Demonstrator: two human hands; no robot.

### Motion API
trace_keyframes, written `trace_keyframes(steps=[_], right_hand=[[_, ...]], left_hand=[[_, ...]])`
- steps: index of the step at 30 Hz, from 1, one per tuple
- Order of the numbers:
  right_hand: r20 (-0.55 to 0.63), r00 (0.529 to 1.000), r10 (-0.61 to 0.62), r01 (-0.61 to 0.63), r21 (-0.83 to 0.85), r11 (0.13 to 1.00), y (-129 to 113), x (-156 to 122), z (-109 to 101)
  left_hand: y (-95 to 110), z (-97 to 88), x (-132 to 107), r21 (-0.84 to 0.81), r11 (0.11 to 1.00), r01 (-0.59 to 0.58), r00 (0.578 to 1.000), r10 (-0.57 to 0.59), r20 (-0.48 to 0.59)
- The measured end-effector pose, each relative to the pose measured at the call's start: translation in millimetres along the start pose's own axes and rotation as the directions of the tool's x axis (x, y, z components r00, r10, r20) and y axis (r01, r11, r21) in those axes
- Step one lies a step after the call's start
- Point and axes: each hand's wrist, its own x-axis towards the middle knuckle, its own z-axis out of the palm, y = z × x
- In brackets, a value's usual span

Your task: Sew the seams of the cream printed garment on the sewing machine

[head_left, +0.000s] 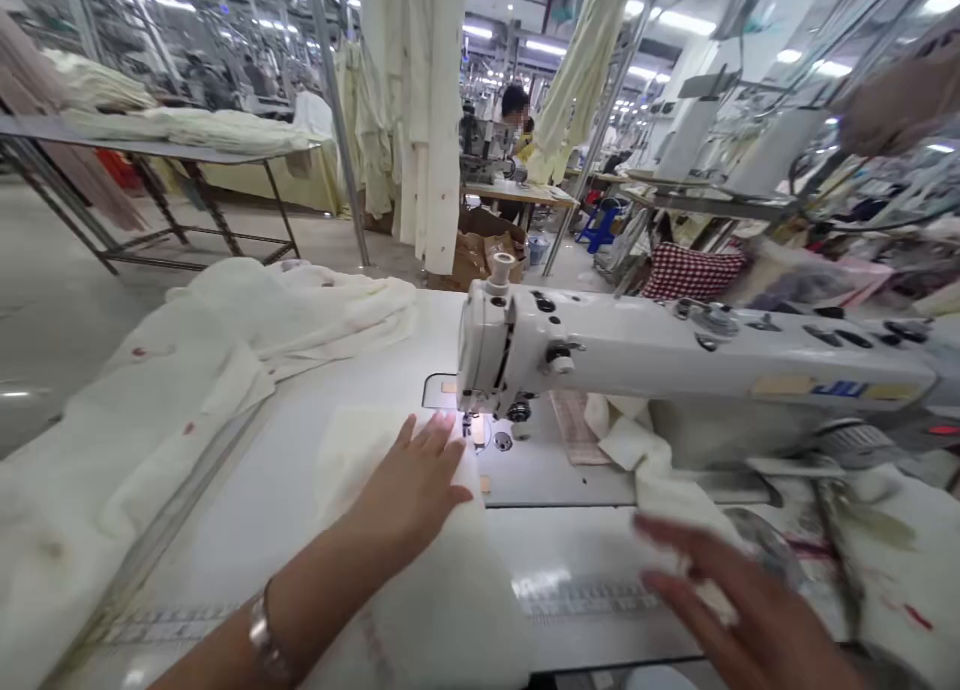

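Note:
My left hand point(416, 480) lies flat and open on a piece of cream fabric point(442, 580), its fingertips close to the needle point(474, 428) of a white sewing machine point(675, 355). At the lower right my right hand point(739, 610) hovers over the table, blurred by motion, with its fingers stretched apart and nothing in it. More cream cloth point(637, 450) lies under the machine's arm, just beyond that hand. A bracelet shows on my left wrist point(262, 635).
A heap of cream garments point(187, 370) covers the table's left side. Hanging cream garments point(420, 100) and a metal rack table point(150, 145) stand behind. A person point(516, 105) sits at a far workstation. Red checked cloth point(694, 270) lies to the right.

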Motion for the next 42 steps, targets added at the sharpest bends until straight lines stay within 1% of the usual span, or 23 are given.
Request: trace_keyframes(steps=[1,2,4,5,7,9,11,12,14,16,17,19,21,22,24,27,29,32,34,36,38,40,42], right_hand=[[-0.131,0.99,-0.045,0.014,-0.224,0.975,11.0,13.5,-11.8],[-0.182,0.982,-0.055,-0.014,-0.359,0.933,19.2,24.7,-20.7],[-0.192,0.979,-0.062,-0.022,-0.406,0.914,21.7,37.0,-29.6],[-0.156,0.986,-0.056,0.005,-0.31,0.951,15.2,37.8,-30.3],[-0.058,0.997,-0.051,0.055,0.06,0.997,-9.7,32.6,-26.7],[0.061,0.998,-0.012,-0.014,0.412,0.911,-38.7,25.9,-19.1],[0.136,0.991,-0.002,-0.073,0.542,0.837,-57.1,23.6,-8.2],[0.112,0.993,-0.023,-0.043,0.554,0.831,-59.8,23.7,-1.4],[-0.041,0.994,-0.105,0.111,0.509,0.854,-53.3,23.0,14.1],[-0.2,0.955,-0.22,0.282,0.375,0.883,-37.7,17.2,29.8],[-0.228,0.92,-0.317,0.374,0.278,0.885,-29.9,12.3,36.7],[-0.161,0.825,-0.542,0.555,0.045,0.831,-18.8,1.1,47.3],[-0.03,0.737,-0.675,0.668,-0.122,0.734,-16.2,-8.1,51.7],[0.021,0.738,-0.675,0.67,-0.142,0.728,-17.3,-10.9,51.3],[0.032,0.824,-0.565,0.566,-0.054,0.823,-21.0,-13.1,45.1],[-0.182,0.947,-0.265,0.299,0.199,0.933,-21.0,-11.7,28.9],[-0.269,0.96,-0.075,0.154,0.288,0.945,-14.9,-10.2,20.3],[-0.141,0.989,-0.034,0.054,0.135,0.989,-4.1,-7.2,17.0],[-0.075,0.992,-0.104,0.103,-0.019,0.994,-4.1,-3.2,19.3],[-0.057,0.972,-0.23,0.223,-0.1,0.97,-14.1,3.0,21.9],[0.001,0.904,-0.428,0.425,-0.126,0.897,-31.9,10.3,23.2],[0.115,0.786,-0.608,0.618,-0.108,0.779,-50.8,16.2,24.5],[0.238,0.68,-0.694,0.723,-0.057,0.689,-63.8,19.2,28.3]], left_hand=[[9.0,-5.4,-4.0,-0.029,0.999,-0.031,0.999,0.031,0.02],[18.8,-10.1,-8.5,-0.071,0.995,-0.07,0.997,0.072,0.032],[38.6,-15.6,-17.4,-0.176,0.974,-0.142,0.99,0.144,0.001],[47.5,-16.2,-21.1,-0.229,0.958,-0.172,0.985,0.168,-0.037],[60.6,-14.7,-26.1,-0.338,0.915,-0.221,0.973,0.183,-0.141],[65.3,-12.4,-28.9,-0.488,0.835,-0.254,0.962,0.164,-0.22],[60.0,-11.7,-32.4,-0.666,0.716,-0.21,0.974,0.097,-0.202],[54.1,-12.3,-35.5,-0.731,0.666,-0.151,0.986,0.048,-0.16],[38.9,-14.2,-45.2,-0.763,0.647,-0.004,0.99,-0.103,-0.092],[26.0,-13.9,-58.2,-0.698,0.71,0.086,0.952,-0.266,-0.153],[22.6,-11.9,-64.8,-0.652,0.753,0.084,0.933,-0.29,-0.215],[22.9,-3.4,-74.8,-0.54,0.842,0.024,0.932,-0.214,-0.291],[28.6,7.9,-78.4,-0.418,0.908,-0.034,0.962,-0.084,-0.261],[30.8,12.4,-78.2,-0.376,0.926,-0.04,0.969,-0.055,-0.239],[29.6,15.2,-76.6,-0.363,0.93,-0.056,0.961,-0.048,-0.271],[10.7,1.3,-81.0,-0.333,0.933,-0.139,0.883,-0.035,-0.468],[-7.3,-13.0,-90.2,-0.188,0.972,-0.138,0.841,0.015,-0.54],[-23.1,-27.0,-103.7,-0.01,0.993,-0.115,0.88,0.097,-0.465],[-19.7,-29.3,-105.6,-0.047,0.99,-0.133,0.913,0.104,-0.394],[-8.1,-28.6,-100.8,-0.12,0.984,-0.129,0.956,0.091,-0.28],[4.1,-27.7,-92.6,-0.119,0.99,-0.077,0.994,0.068,-0.08],[10.1,-27.6,-85.4,-0.047,0.999,-0.008,0.996,0.012,0.086],[9.1,-27.2,-81.4,0.012,0.999,0.033,0.993,-0.034,0.115]])
